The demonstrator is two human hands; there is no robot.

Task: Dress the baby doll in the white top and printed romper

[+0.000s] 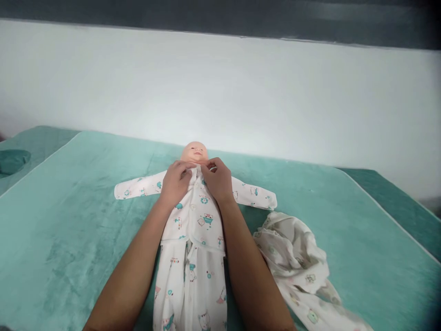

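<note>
A baby doll point(195, 151) lies on its back, its head toward the wall. It wears a white printed baby jacket point(206, 209) with both sleeves spread out sideways, and matching white pants point(206, 280) below. At the collar, my left hand point(177, 179) has its fingers bent and pinched on the jacket's front edge. Opposite it, my right hand point(217, 178) is closed with thumb and forefinger on the other side of the neckline. The small fastening between my fingertips is too small to make out. The jacket's two front edges meet along the chest.
A crumpled pile of pale printed baby clothes point(296, 253) lies to the right, near my right forearm. The teal sheet point(86, 239) covers the bed surface. Behind the doll rises a white wall point(220, 92), with a dark band along its top.
</note>
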